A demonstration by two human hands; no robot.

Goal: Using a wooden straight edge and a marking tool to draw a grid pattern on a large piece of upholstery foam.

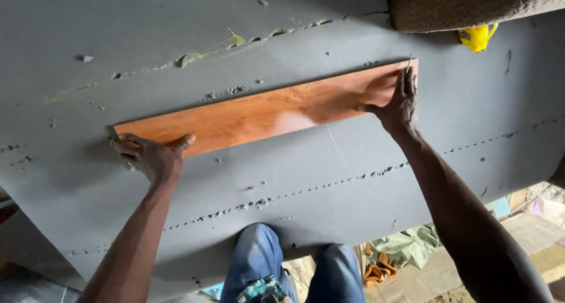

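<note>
Knees: blue jeans [259, 256] at the near edge of the grey foam sheet [294, 173].
Left hand [150, 156]: fingers spread flat, pressing the plank's left end.
Right hand [400, 106]: fingers extended, pinning the right end beside a thin metal pin [409, 62].
Wooden plank [265, 112]: lies flat and diagonal on the foam.
Progress: plank positioned as a straightedge; no cut visible along it.
Far: brown cushion edge [471, 6], yellow scrap [478, 37].

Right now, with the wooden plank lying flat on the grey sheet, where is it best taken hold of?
By its two short ends, one from each side. The wooden plank is long, thin and flat on the grey sheet, so the middle offers nothing to pinch. The left hand and right hand already rest at those ends.
</note>
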